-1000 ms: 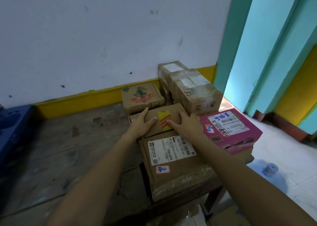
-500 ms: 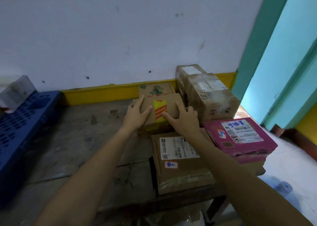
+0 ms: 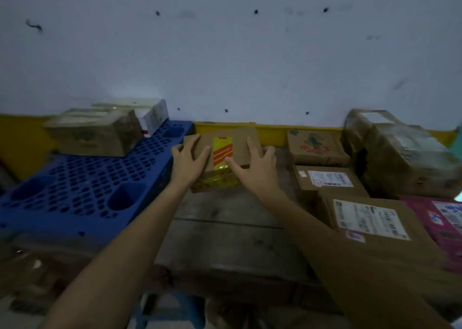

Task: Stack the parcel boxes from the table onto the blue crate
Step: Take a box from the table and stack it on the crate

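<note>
Both hands hold a small brown parcel box with yellow-and-red tape (image 3: pixel 225 151) above the wooden table (image 3: pixel 225 233), just right of the blue crate (image 3: pixel 82 191). My left hand (image 3: pixel 188 162) grips its left side and my right hand (image 3: pixel 252 166) its right side. On the crate's far end rest a brown box (image 3: pixel 92 131) and a white box (image 3: pixel 155 113). More parcels lie on the table's right: a printed brown box (image 3: pixel 315 148), a labelled box (image 3: pixel 327 181), a larger labelled box (image 3: pixel 370 226), a pink box (image 3: pixel 442 226) and a taped box (image 3: pixel 400 153).
A white wall with a yellow base strip (image 3: pixel 272 131) runs right behind the table and crate. The crate's perforated top has open room in its near and middle parts. Below the table's front edge is dark floor clutter.
Both hands lifted the taped box off the pile at the right and carried it left, up to the crate's edge. The view swung left, so the crate and its boxes came into sight.
</note>
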